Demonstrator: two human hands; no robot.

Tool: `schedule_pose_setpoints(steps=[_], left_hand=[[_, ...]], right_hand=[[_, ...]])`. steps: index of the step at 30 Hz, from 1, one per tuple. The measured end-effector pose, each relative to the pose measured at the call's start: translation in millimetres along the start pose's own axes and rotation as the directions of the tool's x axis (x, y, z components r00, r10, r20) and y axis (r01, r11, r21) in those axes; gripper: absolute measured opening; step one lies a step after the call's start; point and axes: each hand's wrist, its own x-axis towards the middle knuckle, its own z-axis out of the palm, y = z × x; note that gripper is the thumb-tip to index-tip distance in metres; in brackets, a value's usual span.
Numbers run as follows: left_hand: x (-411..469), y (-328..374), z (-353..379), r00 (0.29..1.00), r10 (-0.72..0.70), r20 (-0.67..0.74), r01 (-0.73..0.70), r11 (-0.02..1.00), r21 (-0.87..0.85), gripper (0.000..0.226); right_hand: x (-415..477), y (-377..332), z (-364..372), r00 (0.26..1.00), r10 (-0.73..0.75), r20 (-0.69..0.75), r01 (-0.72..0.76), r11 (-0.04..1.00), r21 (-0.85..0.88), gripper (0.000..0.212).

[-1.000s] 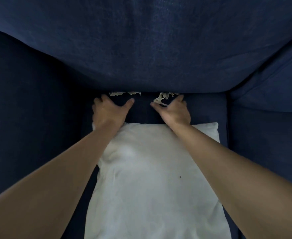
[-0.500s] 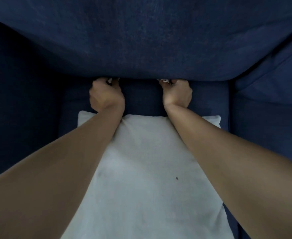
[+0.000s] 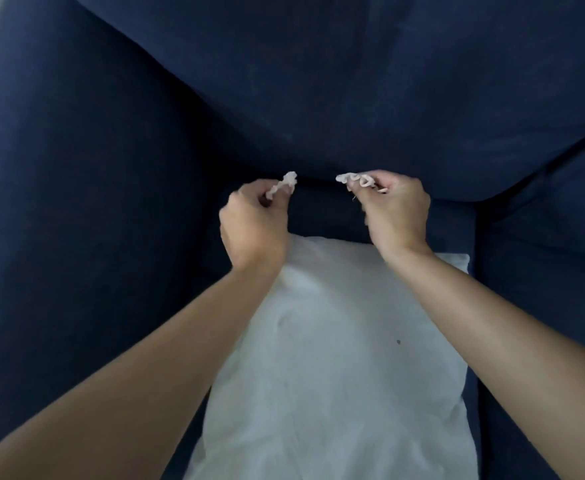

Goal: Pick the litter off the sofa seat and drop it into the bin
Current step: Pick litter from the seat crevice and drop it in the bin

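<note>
Now both hands' fingers pinch pale litter scraps [image 3: 281, 185] above navy sofa seat [image 3: 322, 216], white pillow [image 3: 336, 358] below.

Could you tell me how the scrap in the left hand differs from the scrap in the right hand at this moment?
The left hand's scrap sticks up as a short crumpled tuft above the left hand; the right hand's scrap runs sideways as a longer looping strand out of the right hand. The left scrap looks more compact, the right one more spread out. Both are whitish, pinched in closed fingers and held clear of the dark blue sofa.
</note>
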Motion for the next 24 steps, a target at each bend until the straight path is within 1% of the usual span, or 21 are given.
schedule_pose_setpoints(steps=[3, 7, 9, 11, 13, 14, 18, 21, 23, 24], left_hand=[[-22, 3, -59, 0.999, -0.002, -0.046, -0.002, 0.996, -0.087, 0.019], [-58, 0, -158, 0.990, 0.019, -0.142, -0.045, 0.982, -0.184, 0.013], [-78, -10, -209, 0.979, 0.048, -0.198, -0.086, 0.978, -0.189, 0.011], [-98, -31, -260, 0.966, 0.069, -0.251, -0.111, 0.981, -0.158, 0.012], [-118, -61, -306, 0.950, 0.072, -0.304, -0.112, 0.987, -0.114, 0.015], [-128, -79, -329, 0.941, 0.052, -0.333, -0.089, 0.991, -0.097, 0.016], [-173, -165, -406, 0.893, -0.077, -0.444, 0.051, 0.996, -0.071, 0.022], [-209, -239, -442, 0.839, -0.172, -0.516, 0.182, 0.983, -0.033, 0.022], [-231, -292, -456, 0.809, -0.255, -0.530, 0.292, 0.956, -0.014, 0.025], [-241, -318, -459, 0.799, -0.294, -0.524, 0.343, 0.939, -0.003, 0.025]], right_hand=[[-35, -53, 9, 0.991, -0.126, 0.044, 0.126, 0.992, 0.003, 0.014], [-92, -129, 38, 0.946, -0.294, 0.137, 0.294, 0.956, 0.024, 0.012], [-123, -161, 57, 0.909, -0.363, 0.203, 0.361, 0.931, 0.051, 0.010], [-159, -190, 82, 0.863, -0.416, 0.286, 0.413, 0.908, 0.076, 0.010], [-197, -215, 110, 0.804, -0.463, 0.373, 0.472, 0.879, 0.074, 0.011], [-217, -226, 125, 0.769, -0.486, 0.416, 0.505, 0.860, 0.071, 0.013], [-301, -257, 183, 0.611, -0.540, 0.580, 0.616, 0.784, 0.080, 0.020], [-364, -263, 226, 0.473, -0.528, 0.705, 0.661, 0.742, 0.112, 0.025], [-403, -262, 250, 0.382, -0.512, 0.770, 0.690, 0.712, 0.132, 0.024], [-421, -259, 261, 0.347, -0.501, 0.793, 0.700, 0.701, 0.137, 0.023]])
